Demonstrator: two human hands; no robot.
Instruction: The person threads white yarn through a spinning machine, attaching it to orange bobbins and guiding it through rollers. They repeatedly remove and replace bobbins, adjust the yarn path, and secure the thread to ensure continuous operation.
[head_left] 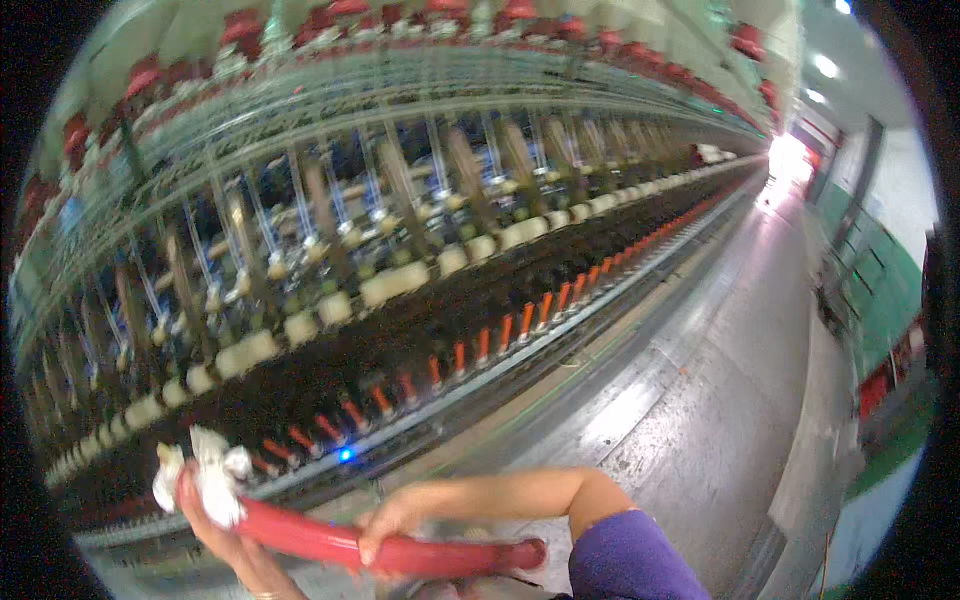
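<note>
A long red tube (300, 532) lies across the lower left of the view, slanting down to the right. At its left end sits a bunch of white fluff (215, 470), looking like cotton fibre. My left hand (217, 538) is closed around that end, against the fluff; part of its fingers is hidden behind the tube. Around the tube's middle my right hand (392, 520) is wrapped, its forearm reaching in from the right below a purple sleeve (632, 555). The tube's right end (530, 553) hangs near that sleeve.
A long spinning machine (420, 200) fills the left and recedes to the far right. White rollers (395, 284) run along it above a row of orange-red spindles (505, 332) on a rail. A blue light (346, 455) glows there. Grey floor (690, 365) lies between machine and green-white wall (880, 265).
</note>
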